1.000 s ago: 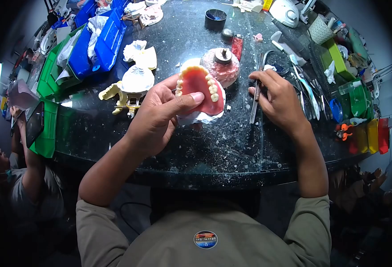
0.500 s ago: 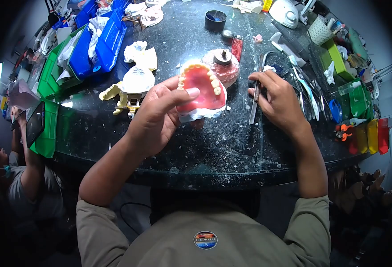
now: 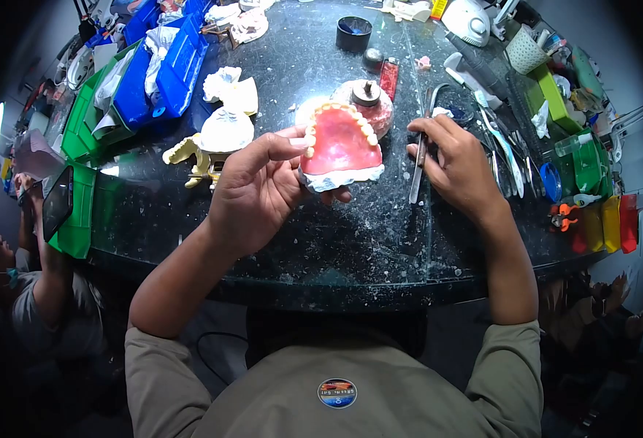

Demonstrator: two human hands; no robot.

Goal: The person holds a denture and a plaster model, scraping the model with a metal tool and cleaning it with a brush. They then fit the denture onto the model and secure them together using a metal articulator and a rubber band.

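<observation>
My left hand [image 3: 259, 179] holds a pink wax denture [image 3: 343, 144] set with ivory-coloured teeth, on a white plaster model [image 3: 347, 178]. The thumb rests by the teeth on the left side, and fingertips show beneath the model. The arch of teeth points away from me, the palate faces up. My right hand [image 3: 456, 160] lies on the bench with its fingers closed around a slim metal instrument [image 3: 416, 182], whose flat end points toward me. Behind the denture stands a round pink-crusted container [image 3: 381, 120] with a metal top, partly hidden by the denture.
Plaster pieces and an articulator [image 3: 223, 135] are at the left, near blue bins [image 3: 175, 69] and a green bin [image 3: 80, 212]. A red block [image 3: 388, 79] and black cup [image 3: 353, 35] stand behind. Toothbrush [image 3: 502, 142] and tools lie right. Another person's arm [image 3: 51, 274] is far left.
The denture and model have moved right and slightly toward me, tipping a little. My left thumb has slid off the pink palate to the side by the teeth. My right hand stays put.
</observation>
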